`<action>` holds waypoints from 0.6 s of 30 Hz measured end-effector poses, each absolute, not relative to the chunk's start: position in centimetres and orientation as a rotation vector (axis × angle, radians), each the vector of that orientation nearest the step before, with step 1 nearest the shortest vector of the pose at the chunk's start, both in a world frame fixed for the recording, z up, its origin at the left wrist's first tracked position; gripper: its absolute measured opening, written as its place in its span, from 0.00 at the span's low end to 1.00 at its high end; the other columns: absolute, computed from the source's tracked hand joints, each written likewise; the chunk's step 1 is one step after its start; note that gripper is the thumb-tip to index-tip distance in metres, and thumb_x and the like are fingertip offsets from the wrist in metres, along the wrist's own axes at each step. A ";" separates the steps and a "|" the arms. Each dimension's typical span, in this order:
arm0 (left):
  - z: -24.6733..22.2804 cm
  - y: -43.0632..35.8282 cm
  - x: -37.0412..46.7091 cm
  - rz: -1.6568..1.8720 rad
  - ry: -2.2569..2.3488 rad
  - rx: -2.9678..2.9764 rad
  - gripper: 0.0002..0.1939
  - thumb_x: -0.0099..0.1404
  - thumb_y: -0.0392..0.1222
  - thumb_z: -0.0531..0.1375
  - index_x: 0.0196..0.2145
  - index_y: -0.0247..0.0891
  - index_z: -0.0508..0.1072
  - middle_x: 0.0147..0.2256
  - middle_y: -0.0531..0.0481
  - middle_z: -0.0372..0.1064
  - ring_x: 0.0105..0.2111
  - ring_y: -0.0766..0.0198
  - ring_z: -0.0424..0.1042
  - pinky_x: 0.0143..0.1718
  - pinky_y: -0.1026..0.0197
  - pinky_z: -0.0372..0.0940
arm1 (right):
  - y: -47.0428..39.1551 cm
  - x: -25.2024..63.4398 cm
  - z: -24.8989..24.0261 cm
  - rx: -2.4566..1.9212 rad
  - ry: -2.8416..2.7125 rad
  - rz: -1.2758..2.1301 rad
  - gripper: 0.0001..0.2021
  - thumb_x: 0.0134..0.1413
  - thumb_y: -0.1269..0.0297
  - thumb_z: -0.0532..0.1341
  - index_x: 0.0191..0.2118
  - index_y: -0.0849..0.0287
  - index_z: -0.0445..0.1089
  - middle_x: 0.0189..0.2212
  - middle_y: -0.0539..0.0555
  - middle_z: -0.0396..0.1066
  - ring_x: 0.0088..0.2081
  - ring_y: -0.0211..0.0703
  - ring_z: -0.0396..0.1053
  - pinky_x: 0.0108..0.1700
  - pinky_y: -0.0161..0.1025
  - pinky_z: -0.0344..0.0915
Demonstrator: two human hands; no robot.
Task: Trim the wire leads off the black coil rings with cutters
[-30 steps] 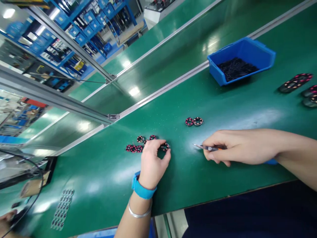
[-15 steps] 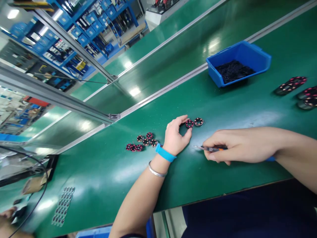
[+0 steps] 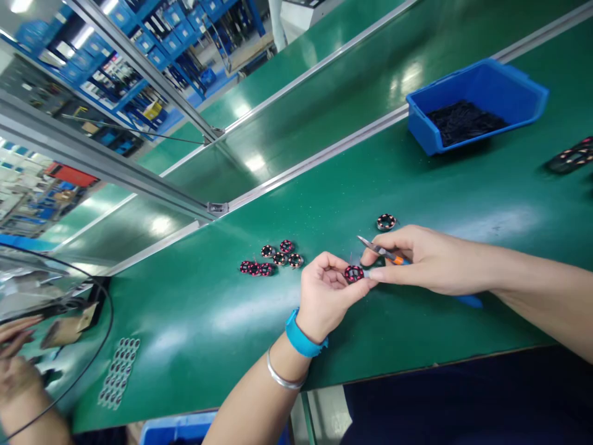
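Ring in hand: one dark ring with pink spots (image 3: 354, 274) is between both hands, above the near half of the workbench (image 3: 222, 371); work on it looks unfinished.
Left hand (image 3: 324, 296): pinches that ring between thumb and fingers.
Right hand (image 3: 430, 262): grips the pliers (image 3: 391, 255) against the palm side, its thumb reaching the ring's right side.
Pliers: their tip points toward the far edge, off the ring, so no cut or squeeze shows.
Lone ring (image 3: 386, 222): lies just beyond the right fingers, apart from the others, seemingly awaiting handling.
Ring cluster (image 3: 279, 258): seven rings lie left of the hands, nearer the far edge; whether these are finished I cannot tell.
Ring stack (image 3: 572, 154): sits toward the right, partly cut off, so its count and state are unclear.
Blue bin (image 3: 421, 133): stands by the far edge, holding black pieces (image 3: 463, 122); neither hand touches it.
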State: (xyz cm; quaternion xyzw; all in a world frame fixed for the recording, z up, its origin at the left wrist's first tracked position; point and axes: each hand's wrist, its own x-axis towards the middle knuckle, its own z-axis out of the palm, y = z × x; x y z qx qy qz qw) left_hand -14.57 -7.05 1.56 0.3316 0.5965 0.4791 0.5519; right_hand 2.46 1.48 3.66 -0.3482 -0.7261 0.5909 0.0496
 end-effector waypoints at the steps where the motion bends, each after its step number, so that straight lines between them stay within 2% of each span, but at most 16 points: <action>1: 1.6 -7.0 -14.4 1.129 1.412 0.784 0.29 0.35 0.48 0.77 0.25 0.38 0.62 0.20 0.58 0.68 0.19 0.74 0.65 0.19 0.71 0.62 | 1.3 2.2 3.7 -1.082 -2.220 1.738 0.22 0.48 0.45 0.62 0.37 0.60 0.73 0.24 0.49 0.64 0.26 0.39 0.59 0.29 0.37 0.56; 6: 2.2 -7.4 -13.8 1.107 1.499 0.855 0.29 0.34 0.46 0.78 0.23 0.39 0.62 0.16 0.62 0.61 0.15 0.76 0.58 0.15 0.72 0.55 | 0.5 1.0 4.0 -1.142 -2.248 1.577 0.18 0.47 0.48 0.60 0.33 0.60 0.73 0.26 0.51 0.68 0.29 0.41 0.62 0.31 0.38 0.58; 11: 2.4 -8.1 -13.9 1.091 1.555 1.036 0.26 0.39 0.48 0.77 0.23 0.40 0.63 0.17 0.60 0.62 0.17 0.74 0.60 0.16 0.70 0.56 | 0.7 0.8 3.7 -1.068 -2.218 1.609 0.14 0.50 0.52 0.57 0.25 0.58 0.68 0.22 0.49 0.63 0.26 0.39 0.59 0.29 0.38 0.56; 15: 2.2 -8.4 -14.2 1.067 1.574 1.093 0.25 0.43 0.48 0.75 0.24 0.41 0.61 0.18 0.59 0.63 0.17 0.73 0.60 0.17 0.69 0.57 | 1.8 1.4 3.6 -1.131 -2.032 1.556 0.16 0.48 0.49 0.61 0.25 0.58 0.66 0.21 0.47 0.59 0.26 0.38 0.56 0.30 0.38 0.55; 18: 1.9 -8.5 -14.5 1.058 1.597 1.116 0.25 0.44 0.49 0.74 0.25 0.41 0.61 0.18 0.60 0.61 0.17 0.72 0.59 0.17 0.69 0.55 | 2.1 1.8 3.8 -1.132 -1.931 1.675 0.18 0.46 0.46 0.64 0.26 0.58 0.68 0.21 0.46 0.58 0.25 0.37 0.55 0.29 0.38 0.54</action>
